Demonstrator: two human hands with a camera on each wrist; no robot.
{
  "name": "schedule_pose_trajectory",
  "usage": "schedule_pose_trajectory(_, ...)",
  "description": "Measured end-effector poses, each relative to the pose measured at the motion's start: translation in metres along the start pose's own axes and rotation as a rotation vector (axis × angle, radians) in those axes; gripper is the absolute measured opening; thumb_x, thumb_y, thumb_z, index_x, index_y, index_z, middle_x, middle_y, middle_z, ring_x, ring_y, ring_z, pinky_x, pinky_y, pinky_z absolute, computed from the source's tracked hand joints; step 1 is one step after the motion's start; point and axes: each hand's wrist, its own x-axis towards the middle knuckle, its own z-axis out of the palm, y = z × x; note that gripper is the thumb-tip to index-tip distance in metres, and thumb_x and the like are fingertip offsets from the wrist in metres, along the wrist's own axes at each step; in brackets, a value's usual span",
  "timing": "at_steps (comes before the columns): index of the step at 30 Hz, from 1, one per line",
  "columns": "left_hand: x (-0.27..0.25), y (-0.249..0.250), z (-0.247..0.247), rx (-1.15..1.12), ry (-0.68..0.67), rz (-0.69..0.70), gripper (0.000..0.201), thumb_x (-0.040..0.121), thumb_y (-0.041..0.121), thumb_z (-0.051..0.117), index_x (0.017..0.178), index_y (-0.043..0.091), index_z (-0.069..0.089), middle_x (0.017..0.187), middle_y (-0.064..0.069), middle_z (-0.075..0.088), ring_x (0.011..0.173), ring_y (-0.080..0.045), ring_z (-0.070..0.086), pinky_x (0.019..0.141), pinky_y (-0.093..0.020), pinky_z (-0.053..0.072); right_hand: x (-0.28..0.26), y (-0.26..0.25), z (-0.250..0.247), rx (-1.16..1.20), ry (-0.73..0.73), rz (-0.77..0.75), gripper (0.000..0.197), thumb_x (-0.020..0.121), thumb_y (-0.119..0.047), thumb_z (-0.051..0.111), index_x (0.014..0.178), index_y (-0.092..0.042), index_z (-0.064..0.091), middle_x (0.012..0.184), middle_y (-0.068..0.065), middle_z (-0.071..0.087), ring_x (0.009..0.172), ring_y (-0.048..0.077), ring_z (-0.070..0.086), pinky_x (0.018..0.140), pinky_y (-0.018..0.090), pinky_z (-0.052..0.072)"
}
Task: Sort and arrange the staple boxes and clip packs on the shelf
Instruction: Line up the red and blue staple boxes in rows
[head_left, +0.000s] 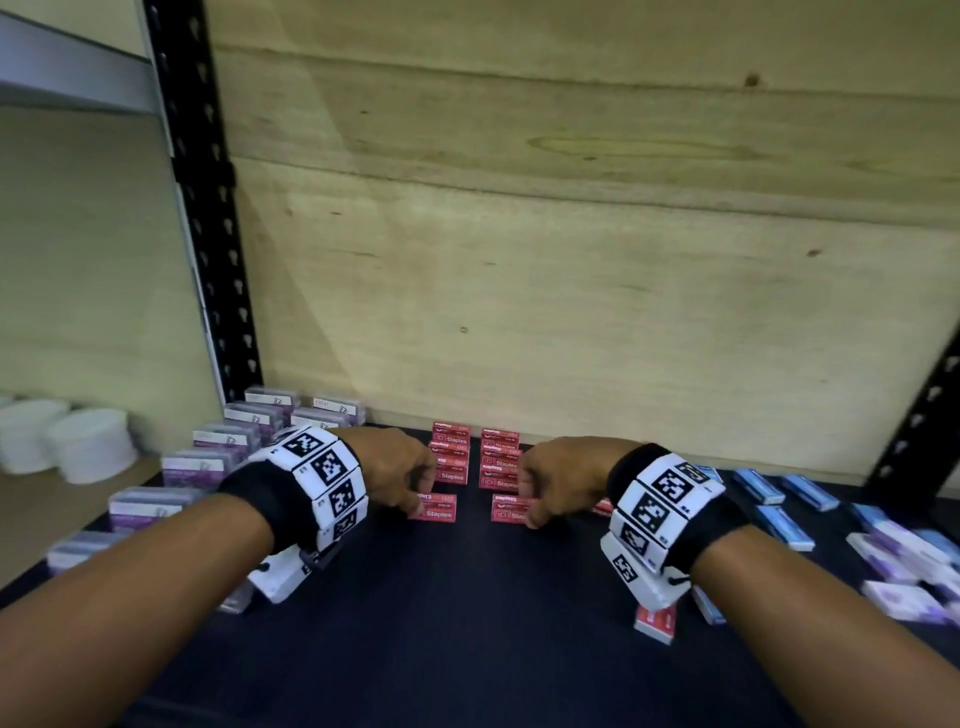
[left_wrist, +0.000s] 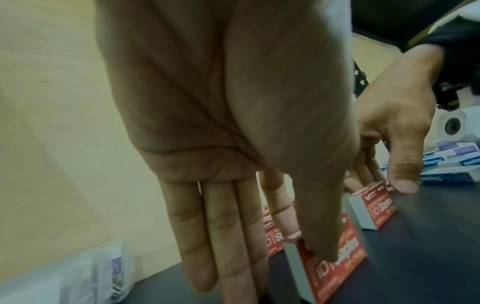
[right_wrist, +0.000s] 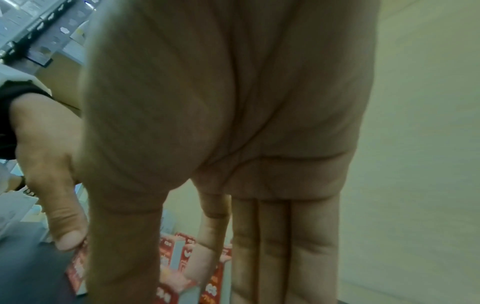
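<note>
On the dark shelf my left hand (head_left: 421, 501) pinches a red staple box (head_left: 435, 508) between thumb and index finger; the other fingers (left_wrist: 200, 236) stay straight. My right hand (head_left: 530, 512) pinches a second red staple box (head_left: 509, 509) the same way. Both boxes stand on the shelf, side by side with a gap, just in front of two rows of red staple boxes (head_left: 451, 457) against the back wall. In the left wrist view my left hand (left_wrist: 309, 244) holds its box (left_wrist: 337, 267) by the top edge. In the right wrist view my right hand (right_wrist: 161, 286) partly hides its box (right_wrist: 166, 294).
Clear clip packs with purple labels (head_left: 208, 462) stand in rows at the left. Blue staple boxes (head_left: 779, 519) and purple-white packs (head_left: 898, 597) lie loosely at the right. One red box (head_left: 655, 623) lies under my right wrist. Black uprights (head_left: 208, 208) frame the wooden back wall (head_left: 571, 260).
</note>
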Motion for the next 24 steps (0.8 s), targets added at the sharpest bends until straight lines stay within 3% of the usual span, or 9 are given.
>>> schedule_pose_trajectory(4, 0.004, 0.000, 0.000, 0.046, 0.004, -0.025, 0.018, 0.091, 0.034, 0.065, 0.104, 0.026, 0.056, 0.089, 0.013, 0.056, 0.087, -0.010, 0.055, 0.072, -0.025, 0.041, -0.001, 0.005, -0.004, 0.039, -0.065, 0.028, 0.023, 0.085, -0.028, 0.075, 0.106, -0.022, 0.066, 0.105, 0.004, 0.074, 0.081, 0.015, 0.063, 0.085, 0.034, 0.053)
schedule_pose_trajectory(7, 0.008, 0.000, 0.000, 0.043, 0.000, -0.043, 0.015, 0.092, 0.033, 0.063, 0.102, 0.027, 0.055, 0.086, 0.010, 0.060, 0.079, -0.010, 0.058, 0.069, -0.024, 0.043, 0.000, 0.004, -0.005, 0.026, -0.085, 0.025, 0.017, 0.089, -0.027, 0.071, 0.105, -0.021, 0.067, 0.097, 0.002, 0.075, 0.081, 0.014, 0.066, 0.089, 0.035, 0.054)
schedule_pose_trajectory(10, 0.009, 0.004, -0.002, 0.029, -0.022, -0.055, 0.013, 0.094, 0.031, 0.062, 0.101, 0.025, 0.053, 0.075, 0.010, 0.060, 0.075, -0.011, 0.060, 0.071, -0.026, 0.047, 0.001, 0.001, -0.007, 0.031, -0.088, 0.022, 0.014, 0.092, -0.025, 0.069, 0.104, -0.019, 0.069, 0.087, -0.001, 0.073, 0.077, 0.011, 0.066, 0.083, 0.030, 0.052)
schedule_pose_trajectory(14, 0.010, 0.008, -0.004, 0.074, -0.018, -0.050, 0.012, 0.095, 0.030, 0.060, 0.100, 0.023, 0.052, 0.070, 0.011, 0.057, 0.067, -0.007, 0.056, 0.061, -0.022, 0.041, 0.002, -0.002, -0.009, 0.039, -0.100, 0.021, 0.014, 0.093, -0.023, 0.067, 0.105, -0.017, 0.070, 0.085, 0.001, 0.073, 0.070, 0.010, 0.064, 0.068, 0.024, 0.051)
schedule_pose_trajectory(20, 0.015, 0.007, -0.006, 0.016, -0.042, -0.071, 0.013, 0.094, 0.031, 0.061, 0.100, 0.024, 0.052, 0.082, 0.009, 0.061, 0.075, -0.010, 0.067, 0.070, -0.025, 0.050, 0.005, -0.007, -0.010, 0.073, -0.102, 0.038, 0.010, 0.094, -0.019, 0.066, 0.103, -0.016, 0.068, 0.064, -0.012, 0.064, 0.060, 0.007, 0.063, 0.057, 0.021, 0.047)
schedule_pose_trajectory(24, 0.017, 0.005, -0.004, -0.013, -0.046, -0.080, 0.012, 0.095, 0.031, 0.061, 0.095, 0.026, 0.050, 0.096, 0.005, 0.067, 0.080, -0.014, 0.074, 0.075, -0.029, 0.055, 0.007, -0.008, -0.010, 0.100, -0.107, 0.045, 0.014, 0.095, -0.015, 0.064, 0.108, -0.013, 0.068, 0.076, -0.008, 0.065, 0.064, 0.009, 0.066, 0.054, 0.019, 0.048)
